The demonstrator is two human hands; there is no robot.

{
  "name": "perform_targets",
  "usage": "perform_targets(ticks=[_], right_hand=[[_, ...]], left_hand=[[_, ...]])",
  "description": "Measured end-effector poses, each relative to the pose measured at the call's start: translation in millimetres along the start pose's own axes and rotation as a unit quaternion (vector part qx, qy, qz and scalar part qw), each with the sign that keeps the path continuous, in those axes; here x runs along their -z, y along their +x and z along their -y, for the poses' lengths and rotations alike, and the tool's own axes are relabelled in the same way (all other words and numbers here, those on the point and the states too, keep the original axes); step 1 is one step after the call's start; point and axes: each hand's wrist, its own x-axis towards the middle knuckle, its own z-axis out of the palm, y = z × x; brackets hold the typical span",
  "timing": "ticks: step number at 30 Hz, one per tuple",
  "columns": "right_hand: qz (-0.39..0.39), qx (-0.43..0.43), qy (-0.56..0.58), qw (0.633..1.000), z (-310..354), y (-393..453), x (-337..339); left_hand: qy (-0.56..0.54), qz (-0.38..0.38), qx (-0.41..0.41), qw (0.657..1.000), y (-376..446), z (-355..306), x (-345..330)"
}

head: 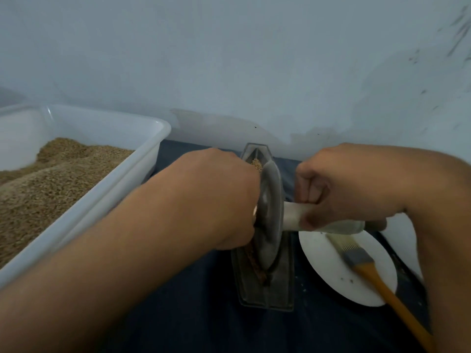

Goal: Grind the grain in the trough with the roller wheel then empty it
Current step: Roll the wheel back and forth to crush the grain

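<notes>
Here the trough (pixel 265 284) runs lengthwise away from the person, roller wheel (pixel 270 215) upright in it. Between them, left hand (pixel 216 200) and right hand (pixel 339 189) each clamp its axle handle (pixel 331 222).

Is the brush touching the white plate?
Touching. The head view shows the brush lying flat on the white plate, bristles and ferrule resting on its surface.

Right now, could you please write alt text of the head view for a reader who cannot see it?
Two bare hands, left hand and right hand, grip the handles of a roller wheel standing in a narrow trough with grain. A white tub of grain sits left; a brush lies on a white plate right.
</notes>
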Motion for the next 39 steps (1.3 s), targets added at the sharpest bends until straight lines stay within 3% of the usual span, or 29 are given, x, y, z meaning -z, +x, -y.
perform_targets(ticks=[6,12,17,20,25,29,35,39], right_hand=[[-0.006,-0.013,0.002,1.0,-4,13,-6],[-0.146,-0.03,0.006,0.989,-30,72,-43],[-0.24,-0.043,0.053,0.968,-37,94,-64],[-0.206,-0.038,0.055,0.976,-36,93,-61],[-0.091,0.007,0.032,0.995,-28,59,-30],[-0.018,0.024,0.045,0.999,-14,23,-9],[0.0,0.029,0.032,0.999,-1,6,-1],[0.0,0.01,0.067,0.998,-11,21,-9]], left_hand=[[-0.033,-0.008,0.0,0.999,13,7,-4],[-0.043,-0.127,0.061,0.989,54,16,-46],[-0.057,-0.201,0.028,0.978,76,22,-64],[-0.057,-0.19,0.026,0.98,75,21,-63],[-0.044,-0.103,0.06,0.992,53,19,-43],[-0.007,-0.066,0.021,0.998,20,10,-16],[0.021,-0.087,0.006,0.996,-1,6,-4],[-0.021,-0.066,0.025,0.997,17,9,-15]])
